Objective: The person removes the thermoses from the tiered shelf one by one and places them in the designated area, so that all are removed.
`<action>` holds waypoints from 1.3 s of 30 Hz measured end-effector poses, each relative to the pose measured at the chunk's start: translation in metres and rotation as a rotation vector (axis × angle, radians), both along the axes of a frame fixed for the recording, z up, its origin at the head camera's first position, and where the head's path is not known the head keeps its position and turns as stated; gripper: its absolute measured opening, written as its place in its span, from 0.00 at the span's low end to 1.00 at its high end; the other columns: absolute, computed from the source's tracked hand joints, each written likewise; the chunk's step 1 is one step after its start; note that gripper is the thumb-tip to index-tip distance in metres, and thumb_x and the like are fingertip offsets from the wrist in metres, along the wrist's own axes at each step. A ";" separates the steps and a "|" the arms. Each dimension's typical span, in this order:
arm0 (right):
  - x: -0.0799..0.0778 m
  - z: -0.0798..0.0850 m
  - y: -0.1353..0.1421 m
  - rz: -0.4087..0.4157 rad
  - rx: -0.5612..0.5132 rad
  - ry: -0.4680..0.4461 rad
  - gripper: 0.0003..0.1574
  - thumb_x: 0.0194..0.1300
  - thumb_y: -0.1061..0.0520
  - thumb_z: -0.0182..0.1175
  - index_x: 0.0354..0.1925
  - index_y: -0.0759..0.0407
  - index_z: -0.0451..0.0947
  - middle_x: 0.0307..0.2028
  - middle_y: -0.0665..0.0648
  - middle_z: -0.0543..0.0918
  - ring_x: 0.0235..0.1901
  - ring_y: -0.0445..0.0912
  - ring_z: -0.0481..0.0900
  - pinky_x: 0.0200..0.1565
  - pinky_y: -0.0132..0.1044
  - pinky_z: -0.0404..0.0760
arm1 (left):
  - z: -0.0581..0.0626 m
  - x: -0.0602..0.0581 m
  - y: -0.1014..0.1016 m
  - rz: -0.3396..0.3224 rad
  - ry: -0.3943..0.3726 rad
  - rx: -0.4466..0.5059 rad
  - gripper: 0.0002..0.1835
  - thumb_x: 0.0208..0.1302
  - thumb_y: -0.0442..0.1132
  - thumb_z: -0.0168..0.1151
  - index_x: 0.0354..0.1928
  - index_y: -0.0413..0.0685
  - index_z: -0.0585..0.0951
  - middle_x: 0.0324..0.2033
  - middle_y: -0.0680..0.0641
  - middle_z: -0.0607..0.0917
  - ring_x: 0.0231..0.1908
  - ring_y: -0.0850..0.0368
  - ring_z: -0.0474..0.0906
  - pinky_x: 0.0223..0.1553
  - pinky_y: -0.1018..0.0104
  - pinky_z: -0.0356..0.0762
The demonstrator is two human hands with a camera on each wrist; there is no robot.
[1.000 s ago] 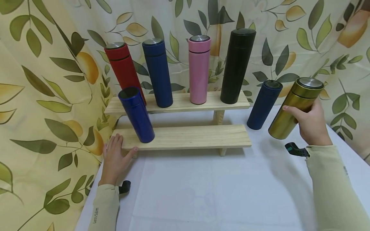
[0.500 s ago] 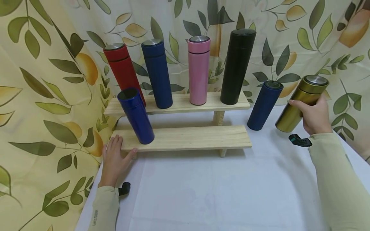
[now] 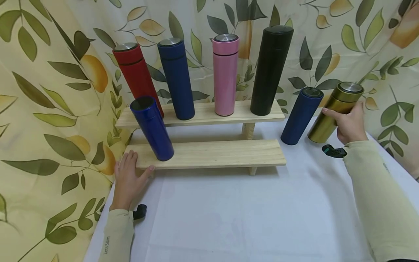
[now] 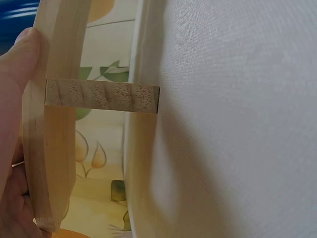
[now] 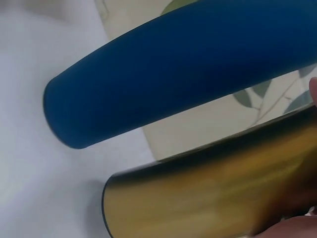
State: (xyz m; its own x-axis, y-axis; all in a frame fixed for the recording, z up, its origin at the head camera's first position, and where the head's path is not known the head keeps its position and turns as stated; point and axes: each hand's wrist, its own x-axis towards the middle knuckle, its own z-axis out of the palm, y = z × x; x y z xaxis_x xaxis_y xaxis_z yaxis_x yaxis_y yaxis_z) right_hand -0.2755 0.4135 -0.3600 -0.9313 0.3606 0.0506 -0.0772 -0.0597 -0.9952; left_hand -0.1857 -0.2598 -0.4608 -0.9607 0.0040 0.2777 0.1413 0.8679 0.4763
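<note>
My right hand (image 3: 351,122) grips a gold vacuum flask (image 3: 334,113) with a steel lid at the table's right. Its base is at or just above the white cloth; I cannot tell whether it touches. Close on its left stands a dark blue flask (image 3: 301,117), apart from it in the right wrist view. My left hand (image 3: 128,182) holds the left end of the lower board of a two-step wooden shelf (image 3: 222,154), its thumb (image 4: 24,54) against the front edge. A glossy blue flask (image 3: 153,129) stands on that board near the hand.
On the upper board (image 3: 203,111) stand a red flask (image 3: 139,78), a blue flask (image 3: 176,80), a pink flask (image 3: 225,76) and a tall black flask (image 3: 271,71). A leaf-patterned curtain (image 3: 311,22) hangs behind and at the left. White cloth (image 3: 242,211) covers the table.
My right hand has carried the gold flask away from me, lower and beside the dark blue flask. My left hand keeps its place on the shelf. The head view has shifted slightly.
</note>
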 end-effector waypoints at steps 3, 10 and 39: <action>-0.004 -0.009 -0.002 -0.013 -0.024 -0.005 0.56 0.67 0.66 0.73 0.79 0.38 0.54 0.68 0.43 0.65 0.69 0.43 0.60 0.80 0.46 0.41 | 0.000 0.001 0.000 -0.001 0.001 0.001 0.49 0.74 0.59 0.65 0.78 0.24 0.62 0.80 0.27 0.59 0.80 0.29 0.48 0.78 0.33 0.32; -0.013 -0.021 -0.005 -0.026 -0.054 -0.001 0.52 0.66 0.68 0.73 0.76 0.42 0.59 0.63 0.44 0.69 0.67 0.43 0.64 0.80 0.45 0.45 | -0.003 0.000 -0.001 0.001 0.021 0.011 0.50 0.73 0.59 0.66 0.78 0.24 0.62 0.79 0.27 0.59 0.80 0.30 0.48 0.79 0.33 0.33; 0.001 -0.033 0.011 0.101 -0.252 -0.050 0.53 0.75 0.60 0.67 0.83 0.34 0.49 0.78 0.40 0.56 0.82 0.38 0.41 0.76 0.34 0.23 | 0.001 -0.002 -0.002 0.003 -0.005 0.022 0.51 0.74 0.61 0.65 0.79 0.25 0.62 0.80 0.27 0.58 0.81 0.30 0.47 0.78 0.33 0.32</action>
State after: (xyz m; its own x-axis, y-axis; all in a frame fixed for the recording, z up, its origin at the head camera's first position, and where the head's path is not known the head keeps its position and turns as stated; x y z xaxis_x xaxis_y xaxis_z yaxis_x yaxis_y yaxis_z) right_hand -0.2750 0.4244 -0.3933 -0.9624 0.2607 -0.0764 -0.0089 -0.3112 -0.9503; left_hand -0.1873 -0.2615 -0.4599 -0.9620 -0.0052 0.2729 0.1361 0.8574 0.4963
